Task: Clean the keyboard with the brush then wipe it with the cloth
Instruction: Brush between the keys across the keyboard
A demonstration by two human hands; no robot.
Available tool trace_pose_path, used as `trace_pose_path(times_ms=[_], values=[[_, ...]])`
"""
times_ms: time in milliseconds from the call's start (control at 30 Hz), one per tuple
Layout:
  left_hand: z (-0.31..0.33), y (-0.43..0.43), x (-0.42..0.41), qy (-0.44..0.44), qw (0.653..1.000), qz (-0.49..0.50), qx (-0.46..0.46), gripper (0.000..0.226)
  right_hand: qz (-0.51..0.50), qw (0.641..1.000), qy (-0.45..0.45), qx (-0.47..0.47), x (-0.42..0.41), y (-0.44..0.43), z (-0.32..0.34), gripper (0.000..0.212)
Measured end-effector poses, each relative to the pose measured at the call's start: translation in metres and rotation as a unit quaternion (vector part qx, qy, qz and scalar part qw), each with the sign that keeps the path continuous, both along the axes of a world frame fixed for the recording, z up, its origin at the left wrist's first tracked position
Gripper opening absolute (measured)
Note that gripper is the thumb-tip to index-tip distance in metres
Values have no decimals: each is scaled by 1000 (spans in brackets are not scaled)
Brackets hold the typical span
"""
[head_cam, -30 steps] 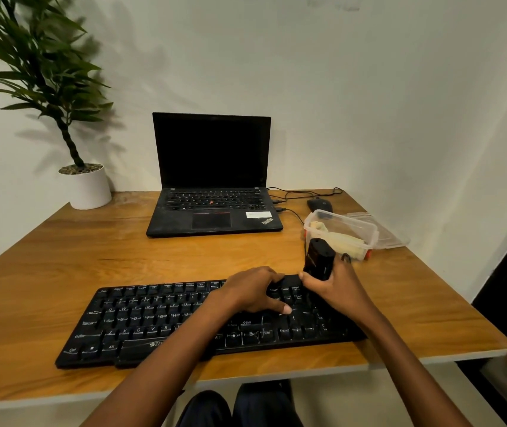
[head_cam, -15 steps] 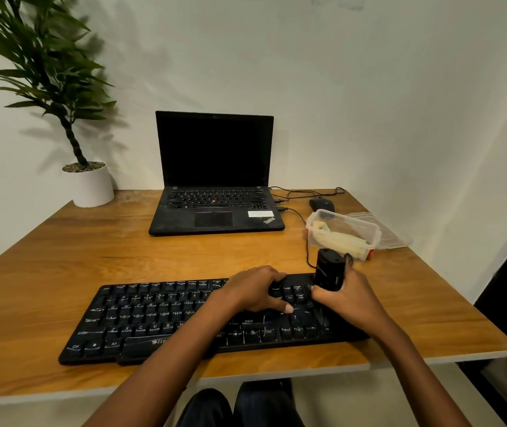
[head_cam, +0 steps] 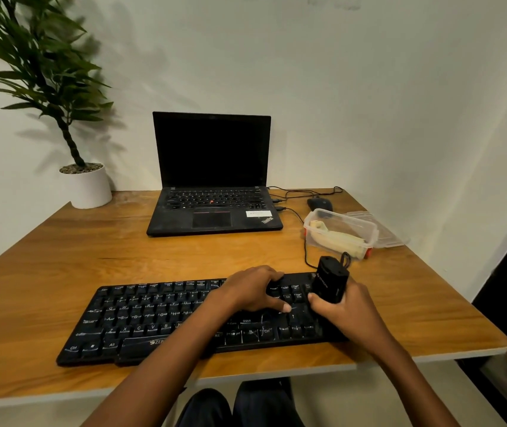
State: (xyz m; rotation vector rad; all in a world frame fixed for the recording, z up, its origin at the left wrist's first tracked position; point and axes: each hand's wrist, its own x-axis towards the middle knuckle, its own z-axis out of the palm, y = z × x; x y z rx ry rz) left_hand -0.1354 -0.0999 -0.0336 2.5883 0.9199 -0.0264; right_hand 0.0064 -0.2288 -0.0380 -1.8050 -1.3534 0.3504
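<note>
The black keyboard (head_cam: 190, 318) lay along the counter's (head_cam: 61, 272) near edge. The left hand (head_cam: 252, 288) pressed flat on its right-centre keys, grip empty. At three o'clock, the right hand (head_cam: 346, 312) clasped the upright black brush (head_cam: 330, 282). At twelve stood a ThinkPad laptop (head_cam: 212, 180).

Single head-worn wide-angle view, looking forward and down from close above the tabletop (head_cam: 61, 263) near edge; frame edges bend, probably lens distortion.
</note>
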Motion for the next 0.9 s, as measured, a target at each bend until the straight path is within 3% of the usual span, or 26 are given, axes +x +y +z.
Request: trace_pose_path(times_ms=[167, 500, 700, 900], values=[[1, 0, -1, -7, 1000, 0, -1, 80, 23, 999, 15, -29, 0, -6, 8, 23], [2, -2, 0, 8, 1000, 0, 7, 79, -64, 992, -83, 65, -5, 61, 1, 45], [1, -1, -1, -9, 1000, 0, 9, 77, -67, 996, -44, 42, -16, 19, -3, 28], [-1, 0, -1, -11, 1000, -2, 10, 80, -42, 999, -8, -30, -14, 0, 3, 24]])
